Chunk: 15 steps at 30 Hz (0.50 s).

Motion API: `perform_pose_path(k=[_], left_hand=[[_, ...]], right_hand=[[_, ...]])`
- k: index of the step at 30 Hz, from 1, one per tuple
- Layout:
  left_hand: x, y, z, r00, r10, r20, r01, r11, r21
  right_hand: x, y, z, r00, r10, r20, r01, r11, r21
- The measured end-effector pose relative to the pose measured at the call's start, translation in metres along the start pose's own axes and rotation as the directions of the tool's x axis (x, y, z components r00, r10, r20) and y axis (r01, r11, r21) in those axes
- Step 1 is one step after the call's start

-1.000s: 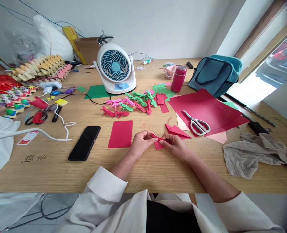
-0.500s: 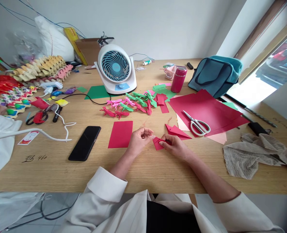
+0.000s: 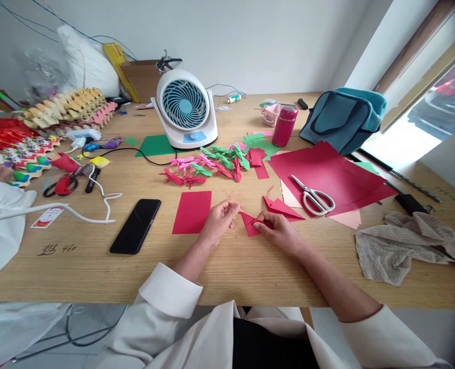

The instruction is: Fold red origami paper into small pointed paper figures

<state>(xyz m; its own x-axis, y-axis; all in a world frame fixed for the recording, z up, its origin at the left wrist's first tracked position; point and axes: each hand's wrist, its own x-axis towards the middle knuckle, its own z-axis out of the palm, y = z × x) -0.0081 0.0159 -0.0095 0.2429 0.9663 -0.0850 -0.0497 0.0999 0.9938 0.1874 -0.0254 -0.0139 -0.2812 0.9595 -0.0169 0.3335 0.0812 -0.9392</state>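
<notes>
A small folded piece of red paper point(image 3: 249, 224) is held just above the table between my two hands. My right hand point(image 3: 276, 229) pinches its right side, thumb on top. My left hand point(image 3: 222, 219) is closed, thumb and forefinger pinching the paper's pointed upper left corner. Left of that hand lies a flat red paper rectangle point(image 3: 192, 212). Behind my right hand rests another folded red paper with a pointed end point(image 3: 283, 208). Farther back is a pile of folded green, pink and red paper shapes point(image 3: 215, 163).
White-handled scissors point(image 3: 316, 201) lie on large red sheets point(image 3: 338, 177) to the right. A black phone point(image 3: 135, 226) lies at left. A fan point(image 3: 186, 110), a red flask point(image 3: 285, 125) and a blue bag point(image 3: 338, 120) stand behind. Crumpled cloth point(image 3: 385, 246) is at far right.
My left fingers have shifted slightly upward to the paper's corner, and more of its pointed triangular shape shows. My right hand keeps its pinch.
</notes>
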Motion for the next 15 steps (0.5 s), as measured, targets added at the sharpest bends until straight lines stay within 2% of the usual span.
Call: perform_pose_path(k=[3, 5, 10, 13, 15], left_hand=[[-0.0055, -0.0056, 0.0070, 0.989, -0.023, 0.146, -0.001, 0.987, 0.162], [-0.0079, -0.0085, 0.0099, 0.984, -0.019, 0.179, -0.026, 0.968, 0.248], [-0.0086, -0.0113, 0.0107, 0.984, 0.060, 0.168, -0.109, 0.947, 0.301], [-0.0080, -0.0116, 0.0105, 0.979, 0.133, 0.154, -0.174, 0.939, 0.296], [-0.0077, -0.0112, 0.0103, 0.982, 0.131, 0.135, -0.166, 0.941, 0.295]], right_hand=[[0.0021, 0.0030, 0.0009, 0.999, 0.000, -0.053, 0.003, 0.999, 0.046], [0.0032, 0.0046, 0.0015, 0.996, -0.010, -0.092, 0.016, 0.998, 0.065], [0.0038, 0.0036, 0.0029, 0.992, -0.010, -0.123, 0.026, 0.991, 0.132], [0.0033, 0.0009, 0.0041, 0.996, 0.014, -0.093, 0.004, 0.982, 0.191], [0.0029, 0.0003, 0.0049, 0.998, 0.029, -0.050, -0.016, 0.971, 0.239]])
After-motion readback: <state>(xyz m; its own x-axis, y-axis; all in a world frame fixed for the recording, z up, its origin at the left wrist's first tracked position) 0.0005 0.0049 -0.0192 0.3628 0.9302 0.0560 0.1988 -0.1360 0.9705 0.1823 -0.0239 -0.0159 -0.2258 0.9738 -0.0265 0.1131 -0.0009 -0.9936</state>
